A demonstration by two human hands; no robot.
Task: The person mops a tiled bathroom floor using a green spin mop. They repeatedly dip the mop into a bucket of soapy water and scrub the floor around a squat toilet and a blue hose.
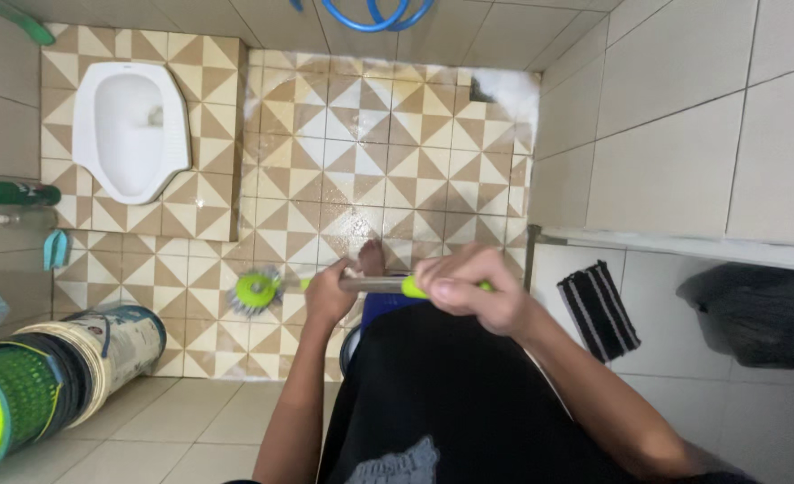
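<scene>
Above a wet, patterned tile floor (388, 179), both hands hold one long-handled scrub brush (255, 290) level. The left hand (329, 291) clenches the metal shaft near the round green bristle head; the right hand (470, 291) clenches the green handle end. The brush looks light and stiff, its shaft probably slippery when wet, so the green handle seems the surest hold. Counted: one brush, one white squat toilet (130, 130), one blue hose (374, 13), one bucket (74, 358) holding a green basket (2, 403).
</scene>
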